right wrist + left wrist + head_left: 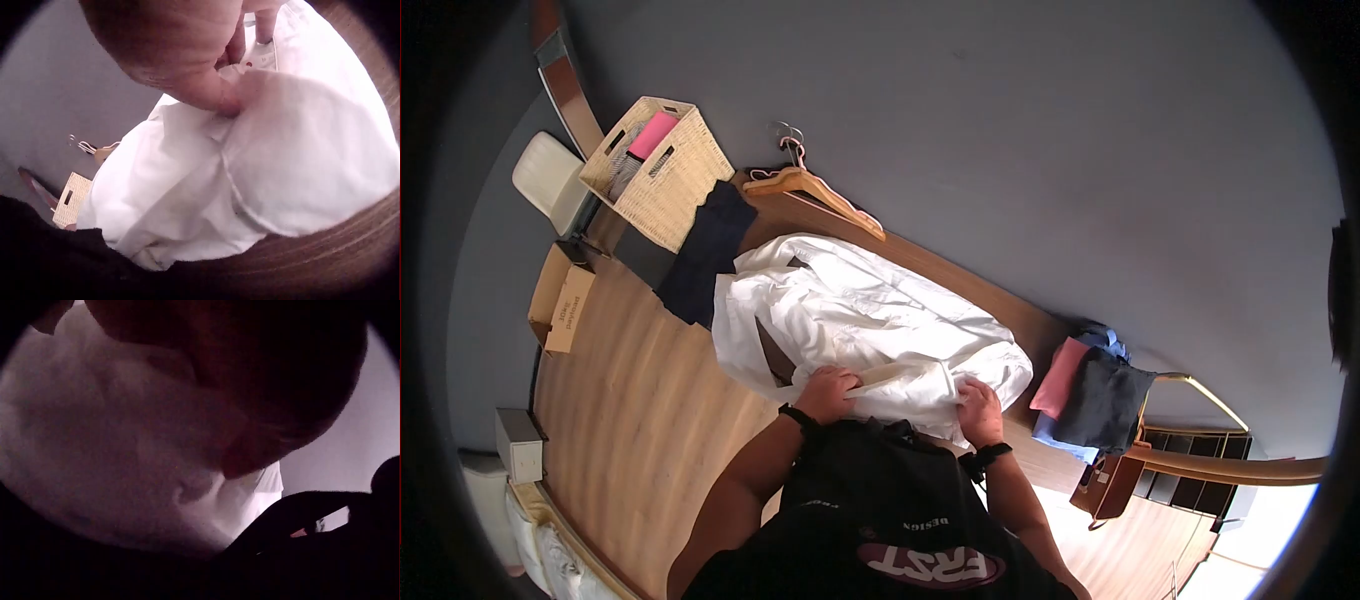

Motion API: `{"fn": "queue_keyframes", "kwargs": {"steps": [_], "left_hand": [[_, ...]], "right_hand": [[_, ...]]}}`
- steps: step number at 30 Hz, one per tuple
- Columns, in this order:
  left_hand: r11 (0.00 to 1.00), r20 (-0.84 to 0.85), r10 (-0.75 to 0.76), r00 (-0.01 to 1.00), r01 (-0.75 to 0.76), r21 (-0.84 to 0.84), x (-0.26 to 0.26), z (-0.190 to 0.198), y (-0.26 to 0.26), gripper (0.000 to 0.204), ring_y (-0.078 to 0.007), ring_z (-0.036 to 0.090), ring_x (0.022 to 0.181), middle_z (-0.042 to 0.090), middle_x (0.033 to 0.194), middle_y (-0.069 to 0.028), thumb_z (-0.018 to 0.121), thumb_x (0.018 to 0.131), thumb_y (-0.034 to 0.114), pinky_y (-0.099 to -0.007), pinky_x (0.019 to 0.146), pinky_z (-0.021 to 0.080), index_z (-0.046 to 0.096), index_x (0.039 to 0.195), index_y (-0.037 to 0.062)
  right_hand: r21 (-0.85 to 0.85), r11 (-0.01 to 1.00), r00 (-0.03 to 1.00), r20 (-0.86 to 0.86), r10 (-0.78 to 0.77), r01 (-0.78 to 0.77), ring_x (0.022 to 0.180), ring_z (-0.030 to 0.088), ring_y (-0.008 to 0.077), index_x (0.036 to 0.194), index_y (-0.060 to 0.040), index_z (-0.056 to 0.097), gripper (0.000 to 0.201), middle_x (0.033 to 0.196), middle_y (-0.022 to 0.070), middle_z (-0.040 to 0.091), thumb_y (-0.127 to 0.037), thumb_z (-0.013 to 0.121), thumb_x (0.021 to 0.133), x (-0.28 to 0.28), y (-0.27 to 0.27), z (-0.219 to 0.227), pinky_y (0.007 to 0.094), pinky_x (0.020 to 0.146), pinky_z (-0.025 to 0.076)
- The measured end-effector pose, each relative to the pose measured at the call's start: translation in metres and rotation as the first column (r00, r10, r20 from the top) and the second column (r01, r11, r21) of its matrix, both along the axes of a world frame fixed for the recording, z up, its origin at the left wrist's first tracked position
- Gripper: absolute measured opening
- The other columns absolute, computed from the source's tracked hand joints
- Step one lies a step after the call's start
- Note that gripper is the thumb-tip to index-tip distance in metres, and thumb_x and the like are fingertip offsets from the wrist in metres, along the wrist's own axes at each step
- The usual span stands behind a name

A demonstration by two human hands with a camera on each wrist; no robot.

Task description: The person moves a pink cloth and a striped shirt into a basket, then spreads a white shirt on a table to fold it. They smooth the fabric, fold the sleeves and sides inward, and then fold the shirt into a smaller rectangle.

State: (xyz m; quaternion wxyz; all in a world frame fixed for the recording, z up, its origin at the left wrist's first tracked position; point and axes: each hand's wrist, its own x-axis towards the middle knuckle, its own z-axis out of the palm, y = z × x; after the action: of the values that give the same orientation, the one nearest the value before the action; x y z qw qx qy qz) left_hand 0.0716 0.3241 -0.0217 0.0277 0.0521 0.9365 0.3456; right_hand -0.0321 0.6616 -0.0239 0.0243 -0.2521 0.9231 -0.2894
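Observation:
A white shirt point(870, 300) lies spread and wrinkled along a brown wooden bench top point(1020, 305). At its near edge my left hand point(828, 393) grips the cloth, with the fingers partly tucked into a fold. Further right, my right hand point(980, 412) pinches the same edge. In the right wrist view, the thumb of that hand point(187, 56) presses on the shirt point(300, 144), and a placket with a small button shows beside the fingers. The left wrist view is dark; the left hand point(250, 381) overlaps the pale cloth there.
Wooden and pink hangers point(800, 185) lie behind the shirt. To the left are dark folded clothes point(705, 250) and a wicker basket point(690, 150) holding pink and grey cloth. Pink, black and blue clothes point(1100, 400) sit to the right. A cardboard box point(565, 305) stands on the floor.

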Motion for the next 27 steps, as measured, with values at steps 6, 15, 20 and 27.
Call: {"fn": "queue_keyframes", "kwargs": {"steps": [6,15,20,27], "left_hand": [[0.996,0.498,-0.014,0.867,-0.032,0.084,-0.009,0.045,-0.006,0.03,-0.0319,0.062,0.097,0.067,0.1,-0.0129,0.064,0.087,0.033,-0.0439,0.078,0.05,0.067,0.098,0.0055],[0.941,-0.115,0.284,0.952,-0.3,-0.159,-0.015,0.021,-0.029,0.057,-0.0353,0.043,0.132,0.048,0.14,-0.0152,0.068,0.082,0.022,-0.0459,0.109,0.034,0.052,0.133,0.0043],[0.953,0.043,0.18,0.983,-0.163,-0.255,-0.016,-0.003,-0.031,0.069,-0.0346,0.031,0.142,0.037,0.151,-0.0136,0.07,0.08,0.031,-0.0473,0.114,0.028,0.046,0.141,0.0075],[0.923,0.053,0.307,0.95,-0.284,-0.258,-0.011,-0.012,-0.039,0.067,-0.033,0.028,0.144,0.034,0.155,-0.0118,0.063,0.083,0.03,-0.0477,0.115,0.024,0.043,0.143,0.0072]], "right_hand": [[-0.024,0.979,0.978,0.05,-0.201,0.202,0.104,0.058,0.0321,0.078,-0.0067,0.061,0.012,0.106,0.0109,0.066,-0.001,0.066,0.068,0.001,0.034,-0.008,0.0412,0.094,0.045],[-0.194,0.969,0.987,0.079,-0.138,0.151,0.117,0.054,0.0347,0.102,-0.0049,0.069,0.033,0.115,0.0135,0.065,0.002,0.059,0.071,0.022,0.005,0.034,0.0422,0.1,0.044],[-0.146,0.988,0.99,0.126,0.06,-0.042,0.106,0.062,0.0328,0.096,-0.0013,0.071,0.02,0.109,0.0149,0.068,-0.019,0.068,0.086,0.016,0.012,0.014,0.041,0.095,0.047],[0.012,0.993,0.962,0.248,-0.118,0.119,0.083,0.065,0.0347,0.075,0.0015,0.068,0.028,0.086,0.0175,0.068,-0.022,0.065,0.091,0.011,0.035,0.013,0.0408,0.077,0.051]]}}
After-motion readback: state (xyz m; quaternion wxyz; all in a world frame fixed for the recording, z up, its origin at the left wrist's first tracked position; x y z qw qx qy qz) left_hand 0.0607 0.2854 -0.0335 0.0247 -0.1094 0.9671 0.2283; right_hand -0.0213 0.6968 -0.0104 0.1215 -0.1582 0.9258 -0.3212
